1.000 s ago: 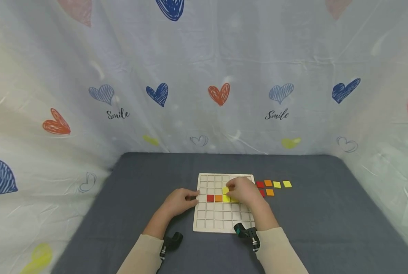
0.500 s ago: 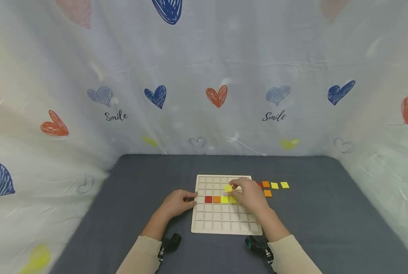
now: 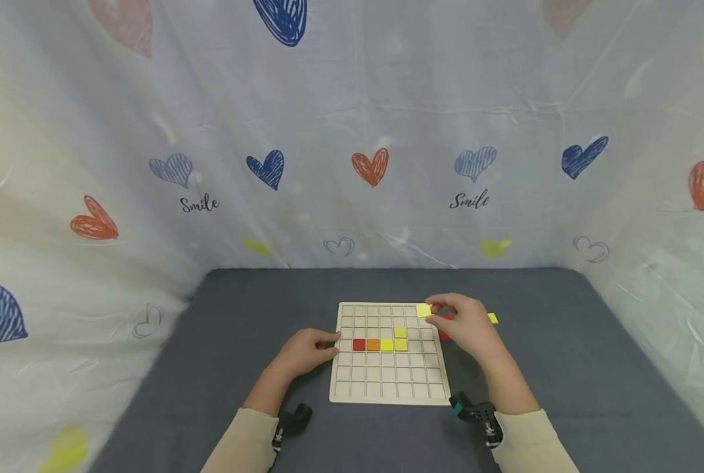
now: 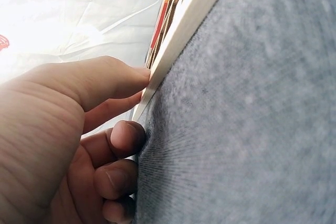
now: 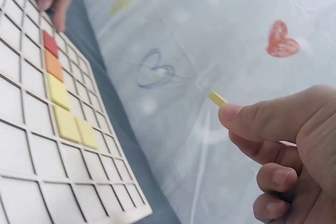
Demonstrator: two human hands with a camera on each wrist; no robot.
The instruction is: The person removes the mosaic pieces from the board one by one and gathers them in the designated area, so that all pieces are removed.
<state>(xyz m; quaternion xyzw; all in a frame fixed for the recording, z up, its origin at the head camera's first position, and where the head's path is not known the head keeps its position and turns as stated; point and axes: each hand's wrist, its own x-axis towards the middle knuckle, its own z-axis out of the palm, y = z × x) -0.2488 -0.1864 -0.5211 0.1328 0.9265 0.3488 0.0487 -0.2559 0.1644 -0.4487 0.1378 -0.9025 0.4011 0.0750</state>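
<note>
A light wooden grid board [image 3: 364, 391] lies on the dark cloth. One row holds a red tile [image 3: 359, 345], an orange tile [image 3: 373, 345] and two yellow ones; another yellow tile [image 3: 400, 332] sits directly behind the row's right end. My left hand [image 3: 303, 351] touches the board's left edge with thumb and fingertip, its other fingers bent against the cloth in the left wrist view. Over the board's far right corner, my right hand [image 3: 467, 328] pinches a yellow tile [image 3: 423, 310] between thumb and finger; the right wrist view shows this tile [image 5: 216, 98] edge-on.
Right of the board, loose red tiles [image 3: 444, 336] show partly behind my right hand, and a loose yellow tile [image 3: 492, 318] peeks out beyond it. The dark cloth [image 3: 257, 295] ends at a white curtain [image 3: 316, 210] printed with hearts.
My right hand has moved right and away from me, from over the tile row to the far right corner. A yellow tile now shows behind the row's right end. My left hand stays put.
</note>
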